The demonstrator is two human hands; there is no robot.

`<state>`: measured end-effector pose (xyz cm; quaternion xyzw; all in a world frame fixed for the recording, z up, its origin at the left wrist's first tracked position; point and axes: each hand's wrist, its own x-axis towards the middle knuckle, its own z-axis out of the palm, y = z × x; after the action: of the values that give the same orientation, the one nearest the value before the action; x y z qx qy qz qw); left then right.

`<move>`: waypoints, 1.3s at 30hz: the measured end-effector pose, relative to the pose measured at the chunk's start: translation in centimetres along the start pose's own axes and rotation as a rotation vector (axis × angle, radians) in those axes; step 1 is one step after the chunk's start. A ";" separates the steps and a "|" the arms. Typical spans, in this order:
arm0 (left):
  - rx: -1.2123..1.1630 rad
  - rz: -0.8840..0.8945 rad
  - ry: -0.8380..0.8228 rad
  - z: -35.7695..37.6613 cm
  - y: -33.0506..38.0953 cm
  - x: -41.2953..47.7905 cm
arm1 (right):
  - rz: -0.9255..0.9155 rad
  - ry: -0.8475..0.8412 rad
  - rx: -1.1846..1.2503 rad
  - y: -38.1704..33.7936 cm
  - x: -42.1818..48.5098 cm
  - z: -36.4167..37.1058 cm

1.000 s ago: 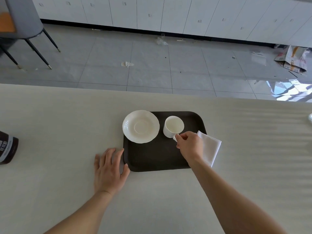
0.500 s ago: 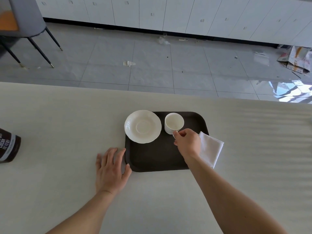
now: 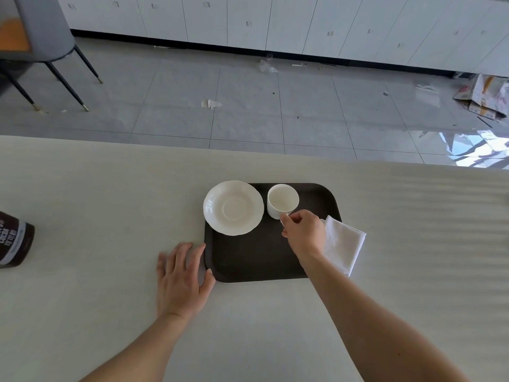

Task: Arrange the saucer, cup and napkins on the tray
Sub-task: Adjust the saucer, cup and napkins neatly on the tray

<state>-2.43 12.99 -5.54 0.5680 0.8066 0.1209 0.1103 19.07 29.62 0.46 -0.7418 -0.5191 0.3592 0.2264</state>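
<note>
While pinched, cup [image 3: 282,201] at right hand [image 3: 303,234].

Cocoa jar [image 3: 13,239] at desk [image 3: 96,194] left edge; chair [image 3: 38,31] far left on grey tiled floor [image 3: 248,106]; paper scraps [image 3: 210,103] mid-floor; flattened cardboard [image 3: 484,99] far right; white cabinets [image 3: 275,20] behind.

cup [image 3: 282,201] right of saucer [image 3: 233,207]

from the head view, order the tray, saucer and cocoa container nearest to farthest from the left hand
1. Tray: its near left corner touches the left hand, just right of the thumb.
2. Saucer: beyond the hand, over the tray's far left corner.
3. Cocoa container: far off at the table's left edge.
</note>
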 end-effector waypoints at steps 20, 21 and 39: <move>-0.006 -0.005 -0.008 -0.3 0.1 -0.1 | -0.009 0.000 0.023 0.2 -0.1 0.4; -0.006 -0.004 -0.008 -0.3 0.2 0.0 | -0.012 -0.001 0.030 0.2 -0.1 0.3; -0.015 -0.009 -0.003 -0.2 0.1 0.0 | -0.049 0.026 0.126 4.4 -0.8 -6.7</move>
<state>-2.39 13.03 -5.31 0.5637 0.8081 0.1254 0.1164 26.73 27.49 1.85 -0.7177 -0.5103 0.3761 0.2883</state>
